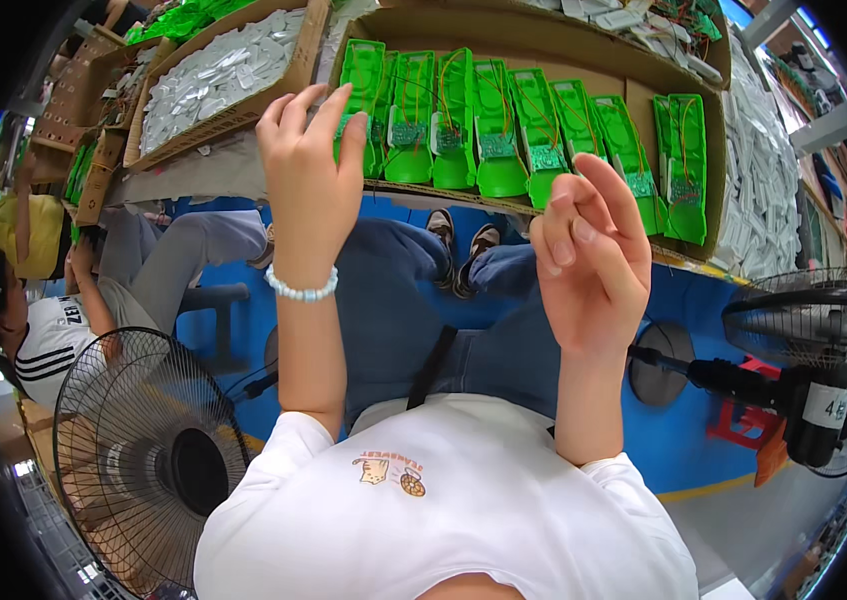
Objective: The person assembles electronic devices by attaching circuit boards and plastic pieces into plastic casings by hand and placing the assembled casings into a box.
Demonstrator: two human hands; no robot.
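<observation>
My left hand (311,170), with a pale beaded bracelet on its wrist, reaches over the box's near left edge. Its fingers are spread, the tips beside the leftmost green plastic shell (363,68); I cannot tell whether they touch it. My right hand (593,255) hovers palm up before the right part of the row. One finger is stretched out and the others curl loosely, with nothing visible in them. Several long green shells stand side by side in a cardboard box (633,75), each with a small circuit board (496,146) and thin wires.
White plastic pieces fill a cardboard tray (223,80) at the left, and more white pieces (758,190) lie at the right. A black fan (158,455) stands on my left, another fan (808,330) on my right. A seated co-worker (48,330) is at the far left.
</observation>
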